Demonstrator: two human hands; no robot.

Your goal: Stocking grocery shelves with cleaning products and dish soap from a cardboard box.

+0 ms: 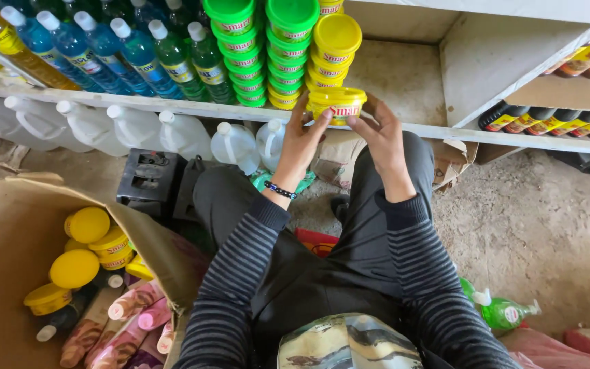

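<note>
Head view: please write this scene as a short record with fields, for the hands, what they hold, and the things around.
left hand: left hand grips the yellow tub's left side
right hand: right hand grips its right side
held thing: yellow tub, upright, at the shelf's front edge
shelf: white shelf; stacks of green tubs and yellow tubs, blue bottles to the left
under shelf: white jugs in a row
box: cardboard box at lower left, with more yellow tubs and pink bottles
floor: green pump bottle lying at the right
</note>
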